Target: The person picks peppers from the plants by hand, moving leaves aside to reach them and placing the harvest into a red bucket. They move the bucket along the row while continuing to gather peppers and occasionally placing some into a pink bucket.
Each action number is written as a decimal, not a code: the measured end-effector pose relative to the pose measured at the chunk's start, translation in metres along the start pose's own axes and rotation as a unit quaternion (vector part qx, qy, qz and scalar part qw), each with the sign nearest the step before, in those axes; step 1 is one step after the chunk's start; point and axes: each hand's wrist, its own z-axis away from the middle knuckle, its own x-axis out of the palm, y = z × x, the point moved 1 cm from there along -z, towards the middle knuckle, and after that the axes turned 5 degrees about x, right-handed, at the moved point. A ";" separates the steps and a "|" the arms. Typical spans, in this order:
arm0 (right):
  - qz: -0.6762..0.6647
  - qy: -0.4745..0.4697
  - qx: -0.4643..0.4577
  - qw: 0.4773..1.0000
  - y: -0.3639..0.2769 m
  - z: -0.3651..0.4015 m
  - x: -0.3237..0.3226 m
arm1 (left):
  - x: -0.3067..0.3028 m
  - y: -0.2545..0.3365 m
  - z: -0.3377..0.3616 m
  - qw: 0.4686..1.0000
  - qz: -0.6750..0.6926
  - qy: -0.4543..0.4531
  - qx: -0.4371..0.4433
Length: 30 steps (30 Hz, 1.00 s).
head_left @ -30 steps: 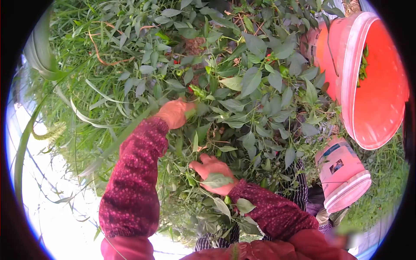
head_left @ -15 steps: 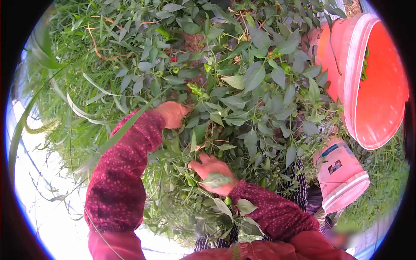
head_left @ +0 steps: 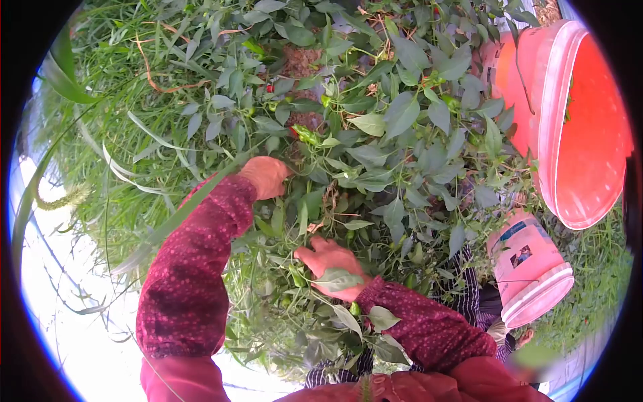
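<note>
Entry: compared with a second ago, the left hand [head_left: 266,175] has drawn back slightly toward its sleeve. A green stem or pod showed at its fingertips then; none shows now. Its grip is curled, with the fingertips buried in the leaves of the pepper plant [head_left: 402,115], so I cannot tell whether it grasps anything. The left elbow has swung lower. The right hand [head_left: 331,268] has scarcely moved: back upward, a leaf lying across it, fingers down in the foliage, grip likewise unreadable. A green pepper [head_left: 305,136] hangs just above the left hand, apart from it. The red bucket [head_left: 589,167] and pink bucket [head_left: 536,268] stand to the right of the plant, well apart from both hands. Judgement: the work remains in the same patch of the plant, and nothing is on its way to the buckets.
</note>
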 end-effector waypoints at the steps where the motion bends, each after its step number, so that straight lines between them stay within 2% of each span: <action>1: -0.001 0.002 -0.006 1.000 -0.001 0.001 -0.003 | 0.000 -0.001 0.004 1.000 0.027 0.001 -0.006; 3: -0.003 0.005 -0.013 1.000 -0.003 0.000 -0.003 | 0.002 -0.004 0.006 0.999 0.053 0.001 -0.012; 5: 0.007 -0.001 -0.009 1.000 -0.002 -0.001 0.000 | 0.004 -0.005 0.004 0.998 0.051 -0.001 0.036; 9: 0.006 -0.015 0.003 1.000 -0.006 -0.002 -0.006 | 0.010 0.001 -0.008 1.000 0.017 -0.011 0.011; 11: -0.001 -0.002 0.003 1.000 -0.004 -0.001 -0.005 | 0.028 -0.006 -0.013 0.991 0.041 0.103 0.071; 12: -0.006 0.011 -0.003 1.000 -0.003 0.000 -0.004 | 0.034 -0.009 -0.015 0.991 0.044 0.102 0.072; 14: -0.005 0.012 -0.009 1.000 -0.003 0.001 -0.007 | 0.025 -0.007 -0.010 0.995 0.037 0.038 0.083; 15: -0.005 0.014 -0.018 1.000 -0.004 0.000 -0.008 | 0.021 -0.002 -0.008 0.998 0.044 0.001 0.044; 18: 0.000 0.001 -0.016 1.000 -0.005 -0.001 -0.007 | 0.025 0.001 -0.018 0.997 0.047 -0.006 0.052; 20: 0.002 0.011 -0.018 1.000 -0.004 -0.001 -0.005 | 0.027 0.005 -0.017 0.996 0.069 0.011 0.057; 22: 0.005 0.020 -0.019 1.000 -0.003 -0.001 -0.005 | 0.029 0.008 -0.016 0.994 0.048 0.068 0.074; 26: 0.006 -0.006 -0.010 1.000 -0.004 -0.002 -0.006 | 0.017 0.016 -0.012 0.998 0.028 0.028 0.048; 28: 0.010 -0.007 -0.007 1.000 -0.004 -0.001 -0.006 | 0.020 0.016 -0.011 0.992 0.018 0.070 0.105; 30: -0.001 -0.004 -0.011 1.000 -0.004 0.000 -0.008 | 0.019 0.013 -0.012 0.990 -0.001 0.066 0.121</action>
